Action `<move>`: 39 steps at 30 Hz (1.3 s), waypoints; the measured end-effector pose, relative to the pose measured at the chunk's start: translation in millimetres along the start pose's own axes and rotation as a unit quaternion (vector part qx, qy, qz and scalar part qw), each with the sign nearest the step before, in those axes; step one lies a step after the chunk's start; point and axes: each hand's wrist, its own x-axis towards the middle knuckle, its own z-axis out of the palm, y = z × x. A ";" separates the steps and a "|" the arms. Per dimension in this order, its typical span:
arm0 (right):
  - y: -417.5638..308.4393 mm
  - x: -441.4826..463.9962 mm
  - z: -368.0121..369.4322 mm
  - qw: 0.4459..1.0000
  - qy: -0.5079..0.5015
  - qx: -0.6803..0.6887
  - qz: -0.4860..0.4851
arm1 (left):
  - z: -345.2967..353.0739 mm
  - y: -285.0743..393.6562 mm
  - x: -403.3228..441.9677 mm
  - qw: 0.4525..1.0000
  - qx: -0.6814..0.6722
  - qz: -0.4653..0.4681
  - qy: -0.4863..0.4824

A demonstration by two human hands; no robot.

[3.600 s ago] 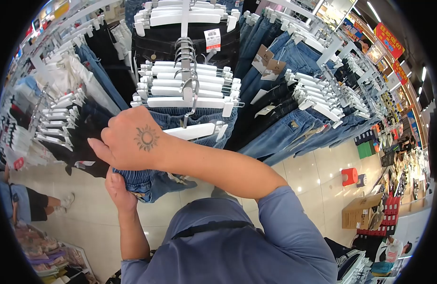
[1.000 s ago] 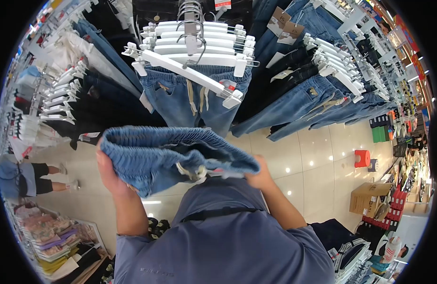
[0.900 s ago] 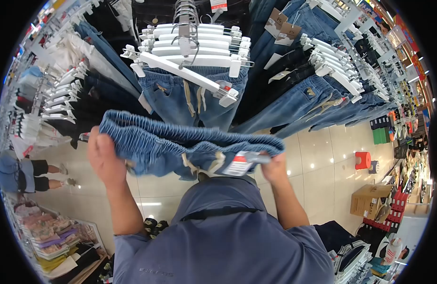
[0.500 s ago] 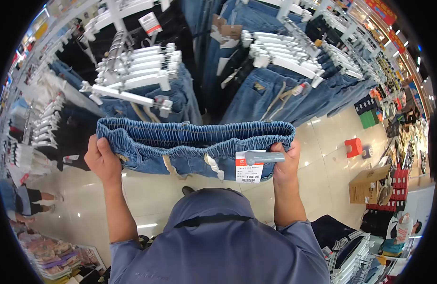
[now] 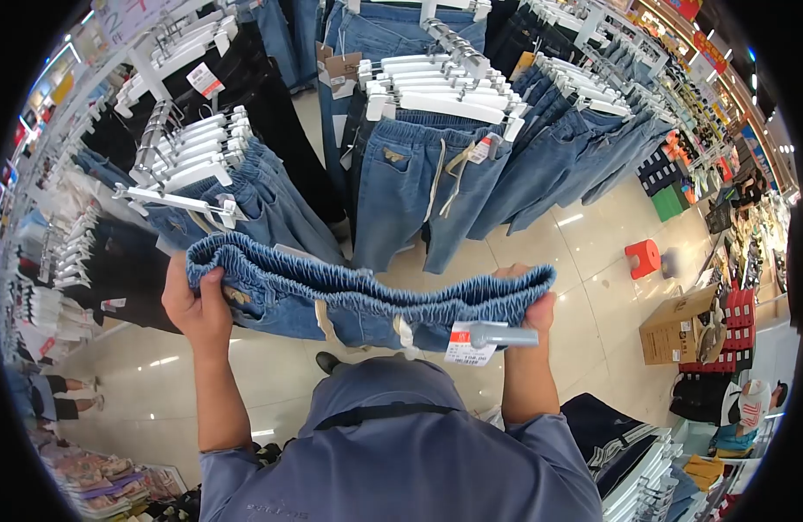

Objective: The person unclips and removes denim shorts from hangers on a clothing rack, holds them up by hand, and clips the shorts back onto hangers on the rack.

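A pair of blue jeans [image 5: 288, 315] with a gathered elastic waistband and cream drawstrings is stretched out between my two hands. My left hand [image 5: 196, 304] grips one end of the waistband, its thumb on the front side. The other end is pinched in my right hand [image 5: 539, 311], whose fingers are partly behind the cloth. Near the right hand hang a white and red price tag [image 5: 469, 344] and a grey security tag [image 5: 506, 336]. Beyond the jeans, a bare white hanger [image 5: 184, 205] sits at the front of a rack. The legs of the jeans are mostly out of sight below the waistband.
Similar jeans [image 5: 419, 178] hang on white hangers ahead, with more at the left. On the tiled floor at the right stand a red stool [image 5: 643, 259] and a cardboard box [image 5: 666, 335]. Folded dark trousers [image 5: 606, 435] lie at lower right. Another person [image 5: 742, 404] is at far right.
The jeans and both hands have moved slightly lower in view, and the waistband opening looks narrower. My view has shifted, showing more of the hanging jeans ahead. Both hands keep their hold.
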 end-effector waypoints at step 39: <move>-21.7 14.7 -72.9 0.980 0.116 -0.156 -0.037 | 73.8 33.5 -51.6 0.895 -0.345 -0.266 -0.094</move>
